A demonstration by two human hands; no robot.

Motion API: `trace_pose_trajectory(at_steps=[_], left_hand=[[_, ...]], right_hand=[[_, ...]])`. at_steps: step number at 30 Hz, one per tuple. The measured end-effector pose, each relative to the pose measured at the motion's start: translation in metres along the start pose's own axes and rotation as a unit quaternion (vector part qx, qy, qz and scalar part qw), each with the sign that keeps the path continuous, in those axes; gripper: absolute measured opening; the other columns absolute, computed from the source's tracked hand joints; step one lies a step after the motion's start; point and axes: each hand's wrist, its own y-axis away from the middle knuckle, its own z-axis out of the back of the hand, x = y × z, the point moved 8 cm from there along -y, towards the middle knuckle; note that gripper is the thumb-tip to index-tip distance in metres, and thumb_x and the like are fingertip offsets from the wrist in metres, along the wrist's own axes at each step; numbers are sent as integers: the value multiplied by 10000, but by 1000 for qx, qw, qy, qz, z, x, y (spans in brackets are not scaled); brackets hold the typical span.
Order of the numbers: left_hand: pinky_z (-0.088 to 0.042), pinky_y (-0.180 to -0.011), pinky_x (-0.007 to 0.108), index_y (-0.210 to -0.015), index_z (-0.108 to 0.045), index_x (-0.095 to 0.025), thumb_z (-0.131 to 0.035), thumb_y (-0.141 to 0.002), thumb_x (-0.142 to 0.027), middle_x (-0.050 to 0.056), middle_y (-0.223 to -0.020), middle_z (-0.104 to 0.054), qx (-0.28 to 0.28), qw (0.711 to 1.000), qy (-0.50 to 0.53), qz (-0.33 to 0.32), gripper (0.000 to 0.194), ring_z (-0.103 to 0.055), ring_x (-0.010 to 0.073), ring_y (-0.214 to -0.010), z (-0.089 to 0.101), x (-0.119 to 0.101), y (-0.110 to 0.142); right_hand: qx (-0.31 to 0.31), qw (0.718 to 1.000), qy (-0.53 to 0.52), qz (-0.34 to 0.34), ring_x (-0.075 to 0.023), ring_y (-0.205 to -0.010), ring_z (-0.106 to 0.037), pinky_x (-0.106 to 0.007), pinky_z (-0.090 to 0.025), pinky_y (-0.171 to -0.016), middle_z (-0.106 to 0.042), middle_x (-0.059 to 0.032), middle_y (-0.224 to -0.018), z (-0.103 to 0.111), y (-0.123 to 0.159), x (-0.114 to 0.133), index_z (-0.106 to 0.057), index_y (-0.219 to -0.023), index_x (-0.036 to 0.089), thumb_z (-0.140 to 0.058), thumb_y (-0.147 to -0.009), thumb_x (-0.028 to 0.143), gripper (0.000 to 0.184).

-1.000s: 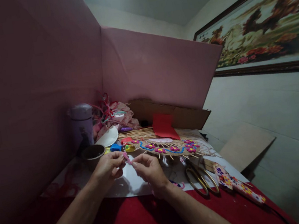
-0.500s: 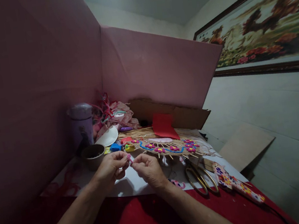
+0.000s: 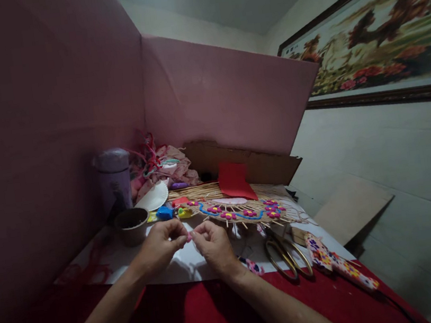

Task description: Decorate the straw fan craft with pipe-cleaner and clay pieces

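My left hand (image 3: 160, 248) and my right hand (image 3: 216, 247) meet over the white sheet (image 3: 186, 270), fingertips pinched close together. Between them is a small soft pink piece (image 3: 189, 236), mostly hidden by the fingers; its material is hard to make out. Just beyond my hands lies a curved cardboard piece (image 3: 242, 213) edged with thin sticks and decorated with magenta flowers and a blue wavy line. To the right of my right hand rest gold-handled scissors (image 3: 287, 258). A small pink-and-dark patterned item (image 3: 253, 267) sits beside my right wrist, partly covered.
Left stand a brown bowl (image 3: 132, 226) and a lilac flask (image 3: 114, 178). Behind are blue (image 3: 164, 213) and yellow packets, thin sticks, red paper (image 3: 235, 181) and pink cloth (image 3: 178, 169). A flower-patterned tool with a cord (image 3: 346, 268) lies right. Pink panels enclose the left and back.
My fingertips have closed together over the pink piece, which stretched visibly between my hands earlier and now shows only as a small bit. The view has shifted slightly.
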Motion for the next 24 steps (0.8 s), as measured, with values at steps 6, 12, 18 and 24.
trace_pose_trajectory(at_steps=[6, 12, 18, 24], left_hand=[[-307, -530, 245, -487, -559, -181, -571, -605, -198, -4, -512, -547, -46, 987, -151, -26, 120, -461, 146, -544, -2, -2, 1], [-326, -479, 237, -492, -549, -174, -630, -582, -246, -10, -497, -538, -137, 989, -51, 23, 141, -457, 132, -494, 12, 5, 4], [-216, -317, 185, -513, -499, -158, -721, -523, -361, -61, -409, -440, -113, 968, 190, 117, 301, -322, 52, -322, 4, 22, 5], [-223, -310, 151, -556, -512, -137, -774, -521, -340, -76, -408, -432, -17, 956, 262, 132, 333, -312, 21, -321, -9, 23, 2]], right_hand=[[-19, 1000, -11, 16, -75, -428, -359, -196, -261, -422, -446, 63, -478, 2, 3, 8, -516, -659, 172, -563, -756, 307, 173], [55, 995, 17, 85, -86, -487, -427, -203, -322, -480, -501, 40, -553, -10, 15, 30, -596, -735, 164, -533, -818, 311, 180], [46, 993, 37, 98, -85, -521, -417, -199, -325, -503, -525, 28, -583, -9, 15, 34, -603, -690, 151, -529, -808, 256, 175], [13, 998, 27, 53, -85, -494, -386, -201, -308, -472, -483, 34, -542, -4, 9, 24, -580, -660, 141, -539, -784, 285, 194]])
